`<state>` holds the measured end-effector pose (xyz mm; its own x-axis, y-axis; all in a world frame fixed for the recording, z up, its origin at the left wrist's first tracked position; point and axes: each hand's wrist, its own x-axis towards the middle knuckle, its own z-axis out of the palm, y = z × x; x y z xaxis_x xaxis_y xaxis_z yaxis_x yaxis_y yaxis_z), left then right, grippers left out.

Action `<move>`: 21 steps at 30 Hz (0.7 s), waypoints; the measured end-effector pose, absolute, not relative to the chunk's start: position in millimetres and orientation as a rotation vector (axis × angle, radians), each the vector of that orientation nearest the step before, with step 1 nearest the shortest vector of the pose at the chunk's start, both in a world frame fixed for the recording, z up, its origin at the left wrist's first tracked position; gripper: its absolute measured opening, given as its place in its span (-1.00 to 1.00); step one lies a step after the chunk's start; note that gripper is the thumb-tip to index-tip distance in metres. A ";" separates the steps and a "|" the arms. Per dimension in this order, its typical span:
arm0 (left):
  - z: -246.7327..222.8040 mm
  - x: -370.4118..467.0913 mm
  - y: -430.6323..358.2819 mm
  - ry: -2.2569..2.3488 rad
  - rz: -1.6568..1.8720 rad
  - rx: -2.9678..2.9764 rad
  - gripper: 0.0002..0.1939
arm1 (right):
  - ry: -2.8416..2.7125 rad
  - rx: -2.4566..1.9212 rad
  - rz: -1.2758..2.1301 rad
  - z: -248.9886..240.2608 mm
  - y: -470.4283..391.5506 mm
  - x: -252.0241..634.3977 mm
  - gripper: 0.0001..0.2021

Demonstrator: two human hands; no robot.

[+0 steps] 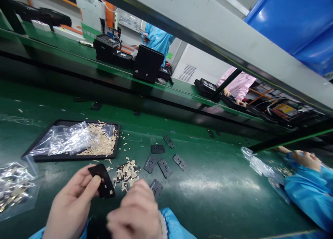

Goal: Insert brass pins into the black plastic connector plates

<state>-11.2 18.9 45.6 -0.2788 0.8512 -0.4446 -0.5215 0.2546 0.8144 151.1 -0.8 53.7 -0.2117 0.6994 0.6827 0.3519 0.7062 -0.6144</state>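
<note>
My left hand (75, 197) pinches a black plastic plate (105, 185) by its upper left side, thumb on top; a small beige piece shows near its lower end. Close by on the right, my right hand (137, 211) is blurred, its fingers curled, and what they hold, if anything, cannot be made out. Just beyond it lies a pile of small beige pieces (127, 172) on the green table (208, 204). Several black plates (164, 168) lie flat to the right of the pile.
A black tray (54, 158) with plastic bags and beige bits stands at the left, a bag of metallic parts (15, 187) before it. A co-worker's hands (307, 161) are at the right. Behind runs a raised shelf (182, 88) with black devices.
</note>
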 end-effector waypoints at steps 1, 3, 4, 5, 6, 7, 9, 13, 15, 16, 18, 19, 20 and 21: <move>51.9 -7.3 22.3 1.230 1.333 0.322 -0.45 | -1.699 -0.883 0.534 56.5 2.1 154.9 -0.88; 60.0 -2.4 27.0 1.198 1.249 0.258 -0.41 | -1.489 -1.005 0.821 60.1 9.0 159.8 -0.88; 61.6 -1.4 28.2 1.189 1.216 0.240 -0.41 | -1.413 -1.040 0.975 60.2 12.1 160.1 -0.88; 61.6 -1.0 28.8 1.179 1.197 0.230 -0.41 | -1.337 -1.057 1.127 59.0 14.5 158.7 -0.86; 60.4 -1.1 29.0 1.164 1.185 0.229 -0.41 | -1.252 -1.057 1.266 56.8 16.0 155.9 -0.81; 58.4 -1.5 28.9 1.146 1.175 0.233 -0.42 | -1.167 -1.042 1.390 53.9 16.5 152.1 -0.76; 53.1 -2.6 28.3 1.105 1.158 0.251 -0.42 | -1.024 -1.008 1.552 48.1 15.2 143.8 -0.68; 46.0 -3.9 27.2 1.067 1.132 0.267 -0.45 | -0.903 -0.982 1.611 43.5 11.3 134.5 -0.64; 45.8 -3.1 27.1 1.080 1.137 0.251 -0.51 | -0.895 -0.988 1.591 43.9 11.0 133.9 -0.64; 46.4 -2.3 27.1 1.087 1.148 0.242 -0.54 | -0.903 -0.992 1.576 44.2 11.1 134.0 -0.64; 48.2 0.1 27.3 1.091 1.162 0.231 -0.58 | -0.939 -0.997 1.529 44.3 11.0 134.0 -0.65; 49.2 1.6 27.5 1.092 1.170 0.224 -0.59 | -0.967 -0.993 1.493 44.0 10.6 133.8 -0.66; 50.2 3.1 27.7 1.093 1.180 0.214 -0.58 | -1.007 -0.989 1.437 43.5 9.8 133.4 -0.68; 51.0 4.6 27.9 1.095 1.187 0.201 -0.58 | -1.061 -0.990 1.355 42.7 8.7 132.8 -0.71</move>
<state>4.6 27.9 51.0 -0.0409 0.8158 -0.5769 -0.6406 0.4217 0.6417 132.8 8.7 42.7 -0.0540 0.9985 0.0111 -0.2508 -0.0028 -0.9680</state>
